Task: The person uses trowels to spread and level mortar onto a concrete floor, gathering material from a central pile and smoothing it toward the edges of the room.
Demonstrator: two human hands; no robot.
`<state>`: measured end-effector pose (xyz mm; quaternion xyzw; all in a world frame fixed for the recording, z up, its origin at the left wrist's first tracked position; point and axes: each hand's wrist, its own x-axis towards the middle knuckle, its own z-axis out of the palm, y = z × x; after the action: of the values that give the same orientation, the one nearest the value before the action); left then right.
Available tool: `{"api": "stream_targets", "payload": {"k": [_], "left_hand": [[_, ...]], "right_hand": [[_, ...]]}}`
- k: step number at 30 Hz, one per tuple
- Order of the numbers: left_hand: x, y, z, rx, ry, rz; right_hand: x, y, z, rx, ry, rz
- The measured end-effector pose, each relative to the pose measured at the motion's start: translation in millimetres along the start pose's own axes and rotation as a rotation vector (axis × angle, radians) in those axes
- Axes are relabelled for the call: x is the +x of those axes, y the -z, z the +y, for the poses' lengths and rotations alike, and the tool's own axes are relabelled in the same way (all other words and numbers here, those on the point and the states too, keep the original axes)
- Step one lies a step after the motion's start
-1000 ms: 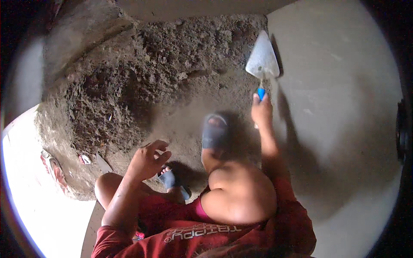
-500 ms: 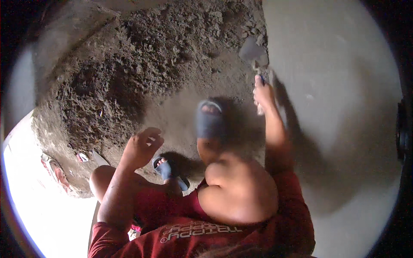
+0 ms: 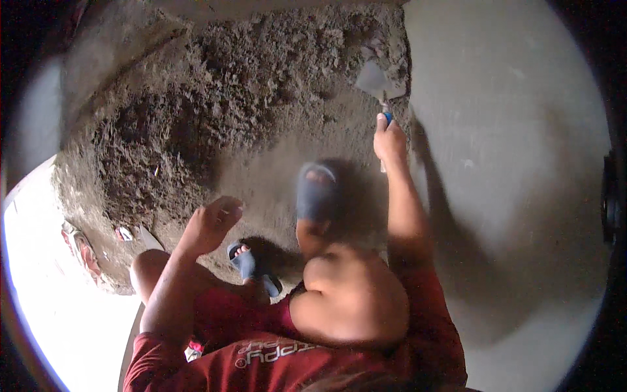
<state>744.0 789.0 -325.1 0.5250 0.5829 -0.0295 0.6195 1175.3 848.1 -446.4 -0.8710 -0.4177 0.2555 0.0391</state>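
My right hand (image 3: 390,142) is closed around the handle of a trowel (image 3: 373,78), whose grey blade points away from me. The blade is over the rough dark mortar (image 3: 274,59), close to where it meets the pale wall on the right. A bit of blue handle shows above my thumb. My left hand (image 3: 217,225) hangs in the air over the lower left of the mortar, fingers loosely bent and apart, with nothing seen in it.
A smooth pale wall (image 3: 496,117) rises on the right. My sandalled feet, one in a grey sandal (image 3: 318,196), stand on the smoother patch. At the left edge lie a pointed metal blade (image 3: 152,239) and a crumpled bag (image 3: 81,249).
My right hand has drawn the trowel slightly left, away from the wall, and the blade has turned to the left. My left hand has barely moved.
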Motion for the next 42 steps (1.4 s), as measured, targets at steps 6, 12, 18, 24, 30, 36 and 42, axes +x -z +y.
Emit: {"api": "stream_targets", "payload": {"k": [6,12,18,24,30,36,42], "left_hand": [[-6.1,5.0,16.3,0.031,-0.077,0.039],[-17.9,13.0,7.0,-0.049,0.037,0.066],[-29.6,20.6,24.7,0.028,0.041,0.165],[-32.1,16.9,16.2,0.053,0.039,0.129],[-35.0,24.6,35.5,0.032,-0.017,0.160],[-29.9,25.4,25.0,0.041,0.028,0.136],[-33.4,20.7,34.0,-0.009,-0.001,0.111]], "right_hand": [[-98.2,-11.2,-4.2,-0.077,0.193,-0.084],[-76.2,42.5,0.1,0.766,-0.475,-0.532],[-152.2,17.2,25.9,-0.231,-0.208,-0.240],[-50.8,2.5,-29.7,-0.150,-0.005,-0.254],[-61.0,4.4,-52.0,-0.147,-0.034,-0.247],[-26.4,5.6,-96.1,0.007,-0.182,-0.417],[-44.1,-34.2,-33.4,-0.177,0.078,-0.163]]}}
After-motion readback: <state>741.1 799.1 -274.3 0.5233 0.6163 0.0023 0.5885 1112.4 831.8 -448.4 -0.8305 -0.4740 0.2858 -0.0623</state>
